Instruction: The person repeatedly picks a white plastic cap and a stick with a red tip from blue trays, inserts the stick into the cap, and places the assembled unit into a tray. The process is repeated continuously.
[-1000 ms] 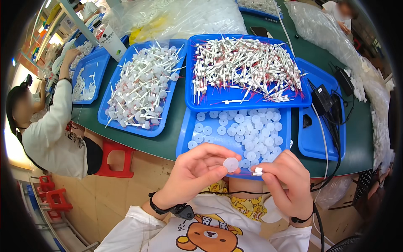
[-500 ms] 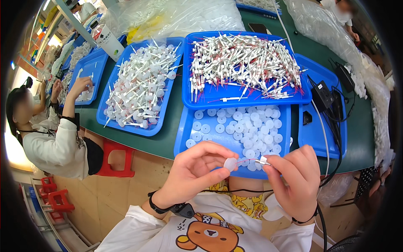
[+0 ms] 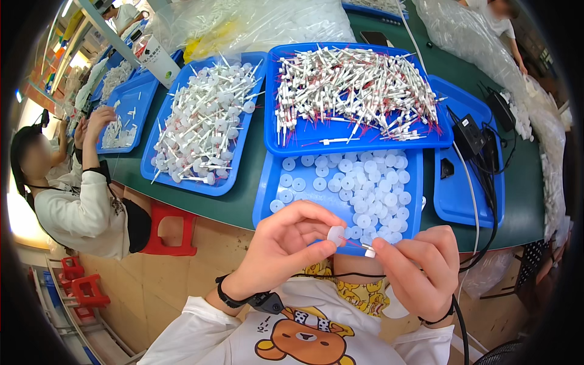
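Between the thumb and fingers of my left hand (image 3: 283,243) is a translucent white disc (image 3: 336,235), held on edge. My right hand (image 3: 423,267) pinches a small white plug-like piece (image 3: 369,251) just to the right of the disc. Thin red wire shows in the gap between the two; how it meets the disc cannot be made out. Both hands are over the near edge of a blue tray (image 3: 263,204) of loose translucent discs (image 3: 368,194), each with a small centre hole.
A blue tray (image 3: 272,131) of white pieces with red wires overlaps the disc tray's far side. Another tray (image 3: 149,164) at left holds discs on white stems. Black adapters and cables (image 3: 468,137) lie at right. A co-worker (image 3: 79,201) sits at far left, near a bottle (image 3: 157,61).
My right hand has shifted slightly down and left, and the white piece now hangs lower and nearer the disc. My left hand barely moved. The co-worker's raised hand moved left.
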{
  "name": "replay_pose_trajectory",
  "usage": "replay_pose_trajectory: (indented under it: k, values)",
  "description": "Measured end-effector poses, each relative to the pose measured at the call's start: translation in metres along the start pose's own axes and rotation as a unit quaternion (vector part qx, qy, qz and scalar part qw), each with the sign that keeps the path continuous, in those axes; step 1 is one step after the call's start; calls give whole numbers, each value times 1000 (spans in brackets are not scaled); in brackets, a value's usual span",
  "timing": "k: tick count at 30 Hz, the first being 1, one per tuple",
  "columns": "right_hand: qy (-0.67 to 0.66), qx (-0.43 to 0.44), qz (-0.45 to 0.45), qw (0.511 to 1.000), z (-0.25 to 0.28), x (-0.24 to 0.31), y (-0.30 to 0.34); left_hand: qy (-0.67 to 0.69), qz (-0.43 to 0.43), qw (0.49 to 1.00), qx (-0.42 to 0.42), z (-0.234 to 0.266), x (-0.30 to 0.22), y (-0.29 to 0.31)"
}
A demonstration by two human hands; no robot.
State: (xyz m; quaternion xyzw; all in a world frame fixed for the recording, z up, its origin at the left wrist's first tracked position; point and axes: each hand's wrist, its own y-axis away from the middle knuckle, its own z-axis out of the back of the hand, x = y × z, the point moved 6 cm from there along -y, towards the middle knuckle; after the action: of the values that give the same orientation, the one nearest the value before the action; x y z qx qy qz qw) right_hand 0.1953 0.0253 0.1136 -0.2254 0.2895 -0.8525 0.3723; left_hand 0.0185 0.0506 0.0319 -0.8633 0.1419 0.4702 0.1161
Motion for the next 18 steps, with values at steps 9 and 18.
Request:
replay_pose_trajectory:
  k: [9,18]
  values:
    - [1,20,13,1000,-5,4,-1,-2,-13,999,43,-11,3,-1]
    - [-67,3,34,997,-13,4,9,-81,-37,996,26,-9,3,0]
